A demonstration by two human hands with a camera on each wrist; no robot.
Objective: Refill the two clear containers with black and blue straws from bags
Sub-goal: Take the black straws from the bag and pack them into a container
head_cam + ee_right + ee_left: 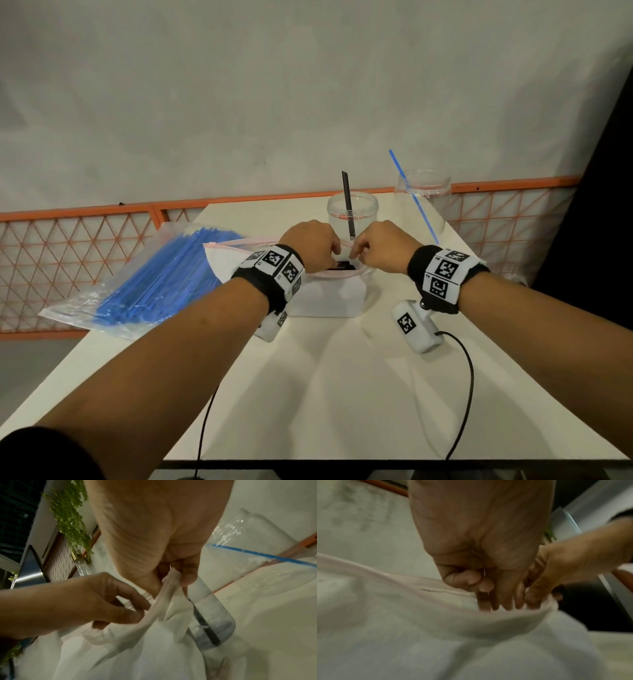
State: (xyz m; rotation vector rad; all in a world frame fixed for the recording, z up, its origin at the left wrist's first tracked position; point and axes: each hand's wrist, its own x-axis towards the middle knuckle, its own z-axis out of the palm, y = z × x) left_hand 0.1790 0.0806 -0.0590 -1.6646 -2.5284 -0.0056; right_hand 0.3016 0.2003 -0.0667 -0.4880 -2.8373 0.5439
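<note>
A zip bag point(329, 294) of black straws point(344, 265) stands mid-table with its mouth open. My left hand point(327, 251) and right hand point(359, 253) both pinch its pink zip rim, close together. In the right wrist view my right hand point(175, 581) holds the rim between thumb and finger, and the left hand point(133, 607) grips the strip beside it. Just behind the bag, a clear container point(352, 212) holds one black straw point(347, 202). A second clear container point(423, 192) at the far right holds one blue straw point(411, 192). A bag of blue straws point(161, 284) lies at the left.
The white table point(342, 394) ends just behind the containers. An orange mesh fence point(85, 246) runs along its far and left sides. Black cables point(471, 377) hang from my wrist cameras across the near table. A dark panel point(603, 205) stands at the right.
</note>
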